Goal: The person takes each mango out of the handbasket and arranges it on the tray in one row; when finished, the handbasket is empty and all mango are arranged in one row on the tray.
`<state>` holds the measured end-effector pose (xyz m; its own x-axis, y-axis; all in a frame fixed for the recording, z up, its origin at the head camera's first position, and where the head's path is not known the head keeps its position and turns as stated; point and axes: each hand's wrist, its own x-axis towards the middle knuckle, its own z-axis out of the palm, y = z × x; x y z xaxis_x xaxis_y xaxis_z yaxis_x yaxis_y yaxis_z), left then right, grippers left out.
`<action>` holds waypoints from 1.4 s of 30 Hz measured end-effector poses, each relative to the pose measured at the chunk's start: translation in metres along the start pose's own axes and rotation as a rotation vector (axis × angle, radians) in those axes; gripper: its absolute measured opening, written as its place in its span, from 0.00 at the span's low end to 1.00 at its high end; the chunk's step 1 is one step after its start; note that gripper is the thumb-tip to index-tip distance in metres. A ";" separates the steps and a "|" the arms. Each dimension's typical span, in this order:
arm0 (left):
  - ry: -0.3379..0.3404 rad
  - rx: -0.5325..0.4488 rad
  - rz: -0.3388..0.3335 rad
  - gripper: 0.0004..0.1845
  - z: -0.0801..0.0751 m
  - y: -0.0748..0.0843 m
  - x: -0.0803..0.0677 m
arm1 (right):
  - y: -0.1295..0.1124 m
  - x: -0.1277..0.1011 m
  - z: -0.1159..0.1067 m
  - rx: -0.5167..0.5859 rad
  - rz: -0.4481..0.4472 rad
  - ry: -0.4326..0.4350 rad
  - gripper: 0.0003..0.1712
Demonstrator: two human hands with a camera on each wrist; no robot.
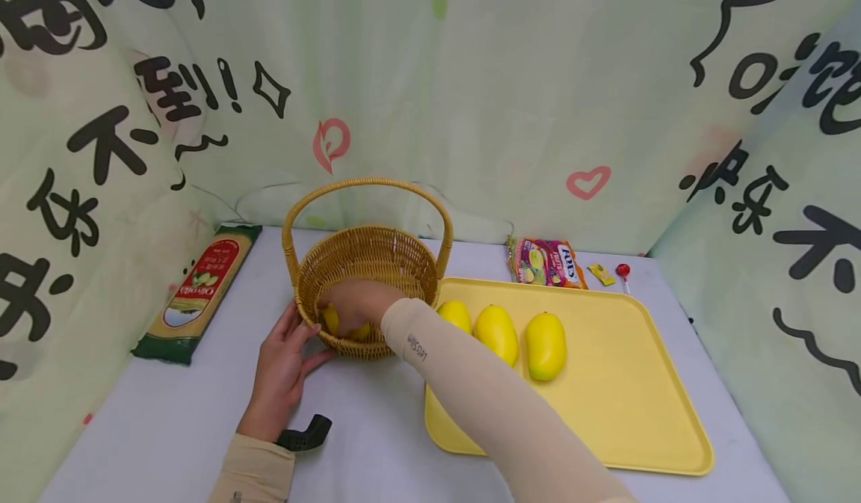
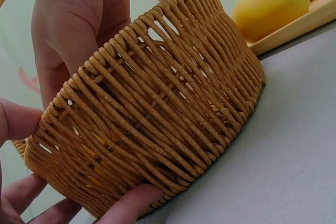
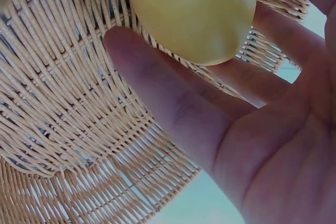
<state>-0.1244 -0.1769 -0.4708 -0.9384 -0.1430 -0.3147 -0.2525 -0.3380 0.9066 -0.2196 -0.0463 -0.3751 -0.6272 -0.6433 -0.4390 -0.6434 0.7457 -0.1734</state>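
Observation:
A round wicker basket [image 1: 303, 279] with a hoop handle stands on the pale table. My right hand [image 1: 356, 301] reaches down inside it and holds a yellow mango [image 1: 329, 318] between thumb and fingers. Close up, the mango [image 3: 191, 14] lies against the basket's woven wall [image 3: 63, 119]. My left hand [image 1: 296, 346] rests flat against the basket's near left side. Its thumb [image 2: 131, 203] touches the base of the weave [image 2: 157, 103]. Three more mangoes [image 1: 497, 333] lie in a row on the yellow tray [image 1: 625, 383] just right of the basket.
A green and red noodle packet [image 1: 198, 290] lies at the left. A colourful sweet bag [image 1: 546, 262], a small yellow sachet [image 1: 601, 273] and a red lollipop [image 1: 623, 271] sit behind the tray. Printed cloth walls close in the table on three sides.

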 end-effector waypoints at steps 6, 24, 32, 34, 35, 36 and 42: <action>-0.001 -0.005 -0.005 0.40 -0.001 -0.003 0.000 | 0.000 -0.003 0.001 0.073 0.015 0.002 0.35; 0.004 0.015 0.001 0.39 0.000 -0.004 0.001 | 0.011 -0.010 -0.001 0.199 0.053 -0.017 0.36; 0.005 0.007 0.001 0.39 0.000 -0.002 0.002 | 0.024 -0.018 -0.005 0.188 0.010 0.051 0.37; 0.005 0.004 0.001 0.40 0.001 -0.001 0.002 | 0.028 -0.020 -0.007 0.198 0.007 0.075 0.37; 0.006 0.004 0.002 0.40 0.001 -0.001 0.002 | 0.030 -0.022 -0.007 0.194 0.005 0.089 0.37; 0.006 0.005 0.003 0.40 0.001 0.000 0.002 | 0.032 -0.024 -0.007 0.201 0.004 0.101 0.37; 0.009 0.009 0.007 0.40 0.001 0.000 0.002 | 0.049 -0.036 -0.006 0.241 -0.041 0.175 0.37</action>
<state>-0.1261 -0.1760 -0.4711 -0.9379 -0.1536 -0.3112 -0.2484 -0.3290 0.9111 -0.2308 0.0124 -0.3621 -0.6823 -0.6785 -0.2723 -0.5604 0.7245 -0.4013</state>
